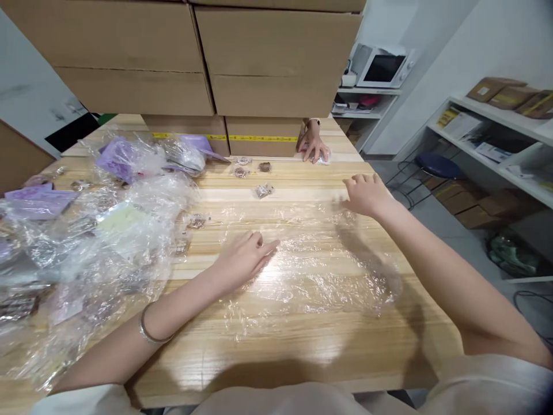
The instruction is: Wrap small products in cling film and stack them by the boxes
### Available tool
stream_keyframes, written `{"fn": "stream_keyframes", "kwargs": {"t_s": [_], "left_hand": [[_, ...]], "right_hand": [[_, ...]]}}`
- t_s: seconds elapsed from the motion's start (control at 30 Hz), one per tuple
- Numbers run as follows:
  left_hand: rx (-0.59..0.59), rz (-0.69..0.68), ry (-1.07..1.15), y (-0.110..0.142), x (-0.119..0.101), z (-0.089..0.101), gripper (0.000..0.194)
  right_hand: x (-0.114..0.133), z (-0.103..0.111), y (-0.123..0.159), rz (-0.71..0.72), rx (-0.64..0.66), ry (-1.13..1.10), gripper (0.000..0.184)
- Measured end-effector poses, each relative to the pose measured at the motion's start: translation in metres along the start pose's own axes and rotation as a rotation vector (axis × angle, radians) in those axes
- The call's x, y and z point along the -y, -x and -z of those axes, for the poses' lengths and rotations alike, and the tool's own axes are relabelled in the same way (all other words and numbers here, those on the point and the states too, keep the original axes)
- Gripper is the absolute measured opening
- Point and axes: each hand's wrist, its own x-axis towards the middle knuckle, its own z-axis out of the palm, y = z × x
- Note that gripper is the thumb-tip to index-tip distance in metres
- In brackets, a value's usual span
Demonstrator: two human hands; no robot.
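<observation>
A sheet of clear, crinkled plastic film (pixel 311 276) lies spread on the wooden table in front of me. My left hand (pixel 244 259) rests at its left part, fingers loosely apart, one stretched out over the film. Beyond the film's far right corner, my right hand (pixel 365 195) hovers with its fingers spread and bent a little; some fingertips are blurred. Nothing shows in either hand. Past the film lie a small wrapped packet (pixel 263 190) and a few other small wrapped pieces (pixel 241 172).
A heap of clear plastic bags (pixel 142 230) with purple cards (pixel 116 158) covers the left side. Stacked cardboard boxes (pixel 276 63) rise at the back. Another person's hand (pixel 314 144) touches a small packet there. A shelf with a microwave (pixel 384 66) and a stool (pixel 436 165) stand right.
</observation>
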Motion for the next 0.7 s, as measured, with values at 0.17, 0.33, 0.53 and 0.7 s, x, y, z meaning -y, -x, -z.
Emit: {"fn": "stream_keyframes", "kwargs": {"t_s": [0.17, 0.33, 0.53, 0.7], "left_hand": [[0.009, 0.053, 0.047, -0.015, 0.015, -0.024, 0.069], [0.113, 0.017, 0.065, -0.021, 0.034, -0.033, 0.082], [0.104, 0.0, 0.076, -0.02, 0.037, -0.032, 0.084], [0.111, 0.0, 0.08, -0.021, 0.038, -0.035, 0.084]], "right_hand": [[0.058, 0.012, -0.024, 0.341, -0.058, -0.219, 0.041], [0.124, -0.001, -0.07, 0.629, -0.045, -0.404, 0.071], [0.176, -0.02, -0.117, 0.542, -0.034, -0.327, 0.049], [0.203, -0.014, -0.15, 0.447, -0.112, -0.372, 0.037]]}}
